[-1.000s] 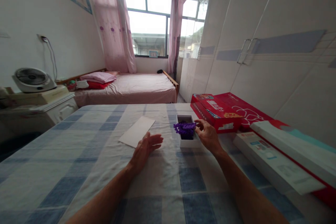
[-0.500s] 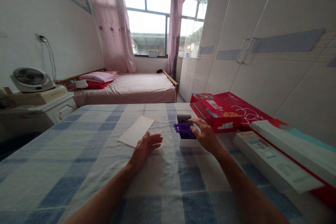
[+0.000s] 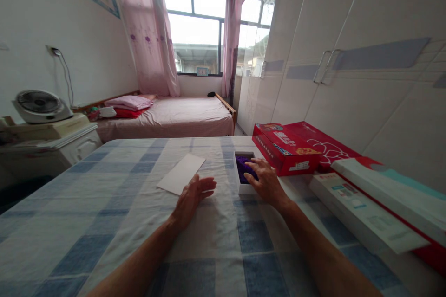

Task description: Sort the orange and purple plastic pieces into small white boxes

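Observation:
A small white box (image 3: 246, 189) without a lid stands on the table. Inside it lies a dark purple, knobbly bundle (image 3: 243, 167), perhaps a cord or string of beads; its exact kind does not show. Over the box's right side is my right hand (image 3: 265, 180), fingers apart and reaching in at the bundle, seemingly touching it without gripping. My left hand (image 3: 191, 196) is open on its edge, beside the near corner of a flat white rectangular piece (image 3: 183, 171), possibly the box's lid. It holds nothing.
A blue-and-white checked cloth (image 3: 114, 195) covers the table. Close to the small box on the right is a large red box (image 3: 285, 148). A long white box (image 3: 365, 213) lies nearer on that side. Beyond the table stands a bed (image 3: 188, 111).
The purple bundle stuck out over the box's left edge before; now it lies down inside. My right hand has moved slightly left and lower over it. My left hand has stayed put.

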The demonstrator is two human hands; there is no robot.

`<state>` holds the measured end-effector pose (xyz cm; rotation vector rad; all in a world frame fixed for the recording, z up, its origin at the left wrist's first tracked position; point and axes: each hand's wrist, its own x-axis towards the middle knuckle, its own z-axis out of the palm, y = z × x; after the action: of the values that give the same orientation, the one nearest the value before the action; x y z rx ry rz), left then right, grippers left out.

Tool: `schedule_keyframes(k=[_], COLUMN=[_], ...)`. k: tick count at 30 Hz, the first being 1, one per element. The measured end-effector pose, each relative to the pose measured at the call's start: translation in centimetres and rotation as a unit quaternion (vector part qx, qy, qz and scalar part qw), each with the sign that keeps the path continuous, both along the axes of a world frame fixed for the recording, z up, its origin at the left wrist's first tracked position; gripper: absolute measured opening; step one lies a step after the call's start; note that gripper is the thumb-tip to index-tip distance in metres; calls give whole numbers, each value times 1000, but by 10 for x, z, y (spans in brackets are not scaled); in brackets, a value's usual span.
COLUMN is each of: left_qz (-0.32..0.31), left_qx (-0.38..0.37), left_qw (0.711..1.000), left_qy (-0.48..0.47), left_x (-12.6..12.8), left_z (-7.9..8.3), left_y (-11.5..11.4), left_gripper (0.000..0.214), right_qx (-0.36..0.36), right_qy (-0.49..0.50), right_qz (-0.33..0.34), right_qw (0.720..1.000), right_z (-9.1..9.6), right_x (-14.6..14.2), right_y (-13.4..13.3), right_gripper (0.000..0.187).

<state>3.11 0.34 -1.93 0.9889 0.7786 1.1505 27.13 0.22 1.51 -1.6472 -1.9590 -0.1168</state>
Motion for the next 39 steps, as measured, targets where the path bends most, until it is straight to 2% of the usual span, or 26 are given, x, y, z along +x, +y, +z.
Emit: schedule_keyframes(k=[8, 11, 16, 19, 25, 27, 31, 35, 39], left_qz=[0, -2, 3, 8, 15, 19, 18, 16, 15], left_qx=[-4, -1, 0, 13, 45, 45, 44, 54, 65], left_qw=[1000, 1000, 1000, 1000, 998, 997, 997, 996, 994], left_qy=[-2, -1, 0, 16, 53, 57, 61, 71, 84], left_x=[0, 0, -1, 0, 3, 4, 3, 3, 4], left_z=[1, 0, 0, 0, 2, 3, 2, -1, -1], left_y=[0, 1, 1, -2, -5, -6, -5, -4, -6], left_gripper=[59, 58, 59, 60, 58, 58, 58, 58, 57], right_qx=[-28, -16, -6, 29, 83, 75, 28, 33, 1], right_qy=[-5, 12, 60, 106, 155, 142, 130, 141, 127], right_qz=[-21, -32, -10, -14, -64, -68, -36, -43, -4], right_qw=[999, 999, 998, 994, 982, 985, 990, 988, 992], right_z=[-6, -4, -3, -7, -11, -10, -7, -5, -5], right_x=[4, 2, 2, 7, 17, 17, 14, 14, 16], right_y=[2, 0, 1, 5, 12, 11, 9, 8, 8], right_gripper=[36, 34, 34, 34, 32, 32, 32, 35, 34])
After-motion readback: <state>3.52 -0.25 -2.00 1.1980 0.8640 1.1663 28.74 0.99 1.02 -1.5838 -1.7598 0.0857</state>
